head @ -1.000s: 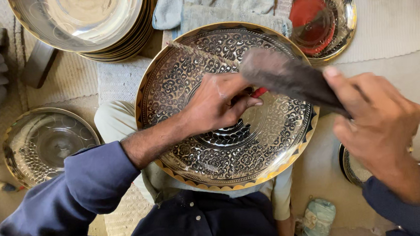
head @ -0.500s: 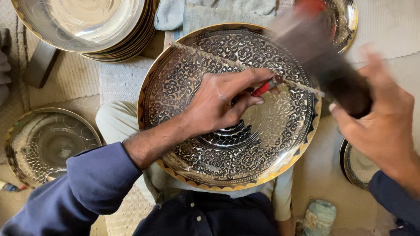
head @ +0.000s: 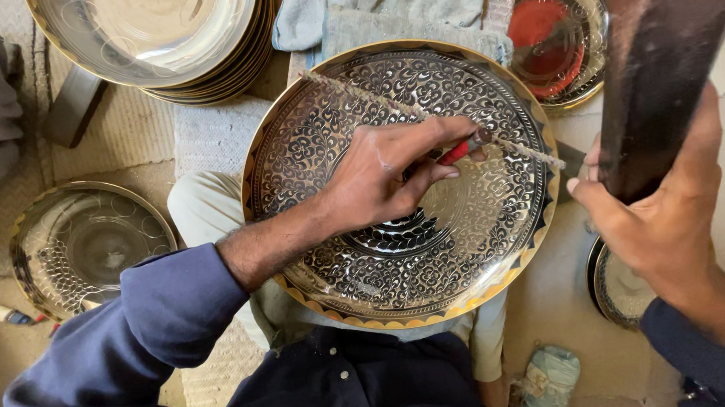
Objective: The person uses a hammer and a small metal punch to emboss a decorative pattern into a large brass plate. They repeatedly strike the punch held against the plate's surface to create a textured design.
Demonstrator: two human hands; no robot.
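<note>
A large round brass tray (head: 343,290) with a dense black-and-silver engraved pattern rests on my lap. My left hand (head: 382,177) lies over its middle, fingers closed on a small red-handled tool (head: 465,148) whose tip touches the tray. A twisted cord (head: 390,104) stretches across the tray's upper part. My right hand (head: 657,213) is raised at the right, gripping a dark wooden mallet (head: 667,55) that points up and out of the top edge.
A stack of plain brass trays (head: 155,31) sits at top left, a partly engraved tray (head: 85,248) at the left. A tray holding red material (head: 555,33) lies top right, and another tray's rim (head: 615,288) shows under my right wrist. Grey cloth (head: 383,6) lies behind.
My right hand has swung the mallet upward from low over the tray to nearly upright. My left hand with the red-handled tool has stayed in place.
</note>
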